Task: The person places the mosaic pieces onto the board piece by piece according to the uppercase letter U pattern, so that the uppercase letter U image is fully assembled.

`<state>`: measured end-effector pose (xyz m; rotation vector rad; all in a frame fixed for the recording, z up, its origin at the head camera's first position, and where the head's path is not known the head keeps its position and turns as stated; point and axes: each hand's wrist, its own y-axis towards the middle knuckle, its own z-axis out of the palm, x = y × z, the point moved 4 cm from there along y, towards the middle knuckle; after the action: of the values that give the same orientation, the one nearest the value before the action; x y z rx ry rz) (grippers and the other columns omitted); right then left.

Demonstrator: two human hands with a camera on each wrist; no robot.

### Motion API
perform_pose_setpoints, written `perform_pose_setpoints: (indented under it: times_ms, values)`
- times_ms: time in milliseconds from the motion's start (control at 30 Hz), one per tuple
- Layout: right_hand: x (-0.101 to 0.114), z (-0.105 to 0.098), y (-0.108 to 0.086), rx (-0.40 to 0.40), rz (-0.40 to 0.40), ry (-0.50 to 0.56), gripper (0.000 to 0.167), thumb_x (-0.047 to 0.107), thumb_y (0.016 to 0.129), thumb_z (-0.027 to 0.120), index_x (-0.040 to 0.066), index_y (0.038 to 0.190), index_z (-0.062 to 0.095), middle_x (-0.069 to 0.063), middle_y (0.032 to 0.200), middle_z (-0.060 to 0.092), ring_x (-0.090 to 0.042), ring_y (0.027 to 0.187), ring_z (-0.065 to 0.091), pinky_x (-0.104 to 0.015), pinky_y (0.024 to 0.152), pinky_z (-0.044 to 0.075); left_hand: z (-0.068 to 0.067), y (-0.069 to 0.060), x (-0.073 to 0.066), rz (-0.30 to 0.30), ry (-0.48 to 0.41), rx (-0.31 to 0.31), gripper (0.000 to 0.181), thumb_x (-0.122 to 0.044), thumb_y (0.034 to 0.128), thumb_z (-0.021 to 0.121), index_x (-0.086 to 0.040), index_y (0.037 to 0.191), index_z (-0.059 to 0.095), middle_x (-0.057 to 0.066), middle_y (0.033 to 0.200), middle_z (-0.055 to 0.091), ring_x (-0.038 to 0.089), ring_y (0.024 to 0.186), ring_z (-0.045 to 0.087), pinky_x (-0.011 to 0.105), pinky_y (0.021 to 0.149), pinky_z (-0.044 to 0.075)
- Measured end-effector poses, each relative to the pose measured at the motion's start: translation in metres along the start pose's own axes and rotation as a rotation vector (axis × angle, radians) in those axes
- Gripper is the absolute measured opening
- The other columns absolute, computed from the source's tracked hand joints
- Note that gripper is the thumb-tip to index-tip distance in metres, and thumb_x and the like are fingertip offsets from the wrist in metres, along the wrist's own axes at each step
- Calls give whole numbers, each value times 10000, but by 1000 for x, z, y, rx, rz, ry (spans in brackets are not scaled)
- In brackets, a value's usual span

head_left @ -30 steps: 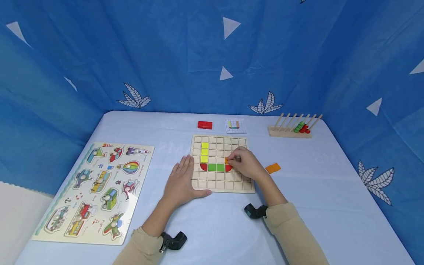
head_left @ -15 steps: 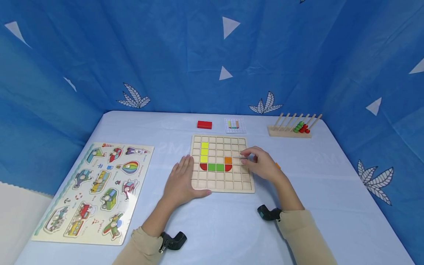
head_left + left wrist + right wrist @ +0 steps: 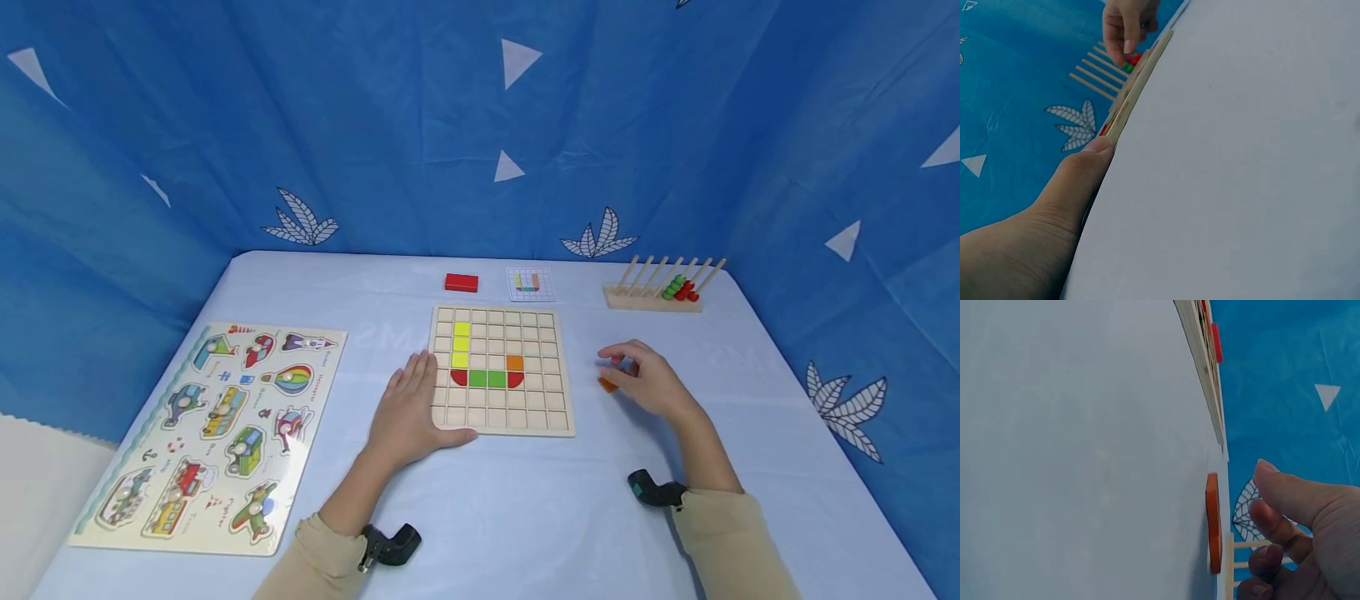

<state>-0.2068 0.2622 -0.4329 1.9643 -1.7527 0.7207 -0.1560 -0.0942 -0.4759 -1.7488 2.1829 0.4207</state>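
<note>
My left hand (image 3: 405, 412) lies with straight fingers along the left side of the wooden grid board (image 3: 498, 421), its thumb at the front edge. On the board, yellow squares (image 3: 461, 343) form a column. Below them runs a row of two red rounded corner tiles (image 3: 515, 380) with green squares (image 3: 477, 378) between. One orange square (image 3: 514, 363) sits above the right red corner. To the right of the board, my right hand (image 3: 643, 377) hovers over loose orange tiles (image 3: 1213, 524). A gap shows between its loosely bent fingers and the tiles, which the hand partly covers in the head view.
A pattern card (image 3: 530, 285) and a red block (image 3: 461, 283) lie behind the board. At the back right stands a peg abacus (image 3: 654, 302) with green and red beads. A vehicle puzzle board (image 3: 210, 442) covers the table's left side. Blue cloth (image 3: 420, 125) hangs behind.
My right hand has let go of the orange square on the board and moved right to the loose orange tiles. The left hand has stayed in place.
</note>
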Motion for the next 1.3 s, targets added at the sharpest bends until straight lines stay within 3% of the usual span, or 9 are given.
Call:
perform_pose_setpoints:
  times_ms: [267,500,700,900,1133,1300]
  values:
    - [-14,-4,-6,39,-18,-47,306,166,915,717,121,1217,701,-92,1090,603,-234,979,512,-318,795,454,0,1,1,-3,-3,8,1332,-804,648,692,-33,1586,144,113,1676,121,270,1564,86,499,1259,134]
    - [-21,-3,-7,113,-23,-44,281,151,916,711,121,1196,720,-81,1047,555,-242,1002,529,-326,836,451,1,1,1,-4,-3,10,1333,-801,646,696,-36,1587,141,111,1677,119,267,1565,77,500,1260,127]
    - [-22,-2,-6,111,-30,-45,248,120,893,732,121,1141,730,-87,1056,538,-259,1042,527,-412,912,474,1,1,1,-4,1,13,1331,-804,651,689,-36,1588,136,109,1678,112,267,1565,74,500,1260,128]
    - [-17,0,-2,68,-33,-34,159,102,846,779,116,988,710,-86,1039,600,-277,1041,532,-510,991,460,2,1,2,-6,3,13,1330,-809,651,683,-35,1587,140,109,1677,115,265,1565,78,499,1259,130]
    - [-9,-1,-3,52,0,-18,126,156,858,778,130,918,670,-52,916,664,-267,986,547,-489,956,451,1,1,1,-2,0,3,1317,-800,655,687,-36,1586,153,106,1676,125,263,1564,88,506,1257,138]
    - [-2,0,2,53,-22,21,145,191,869,771,151,972,676,-42,948,662,-239,881,529,-371,789,463,0,1,1,1,-3,-6,1311,-791,656,692,-37,1585,156,104,1675,130,263,1563,98,510,1255,144]
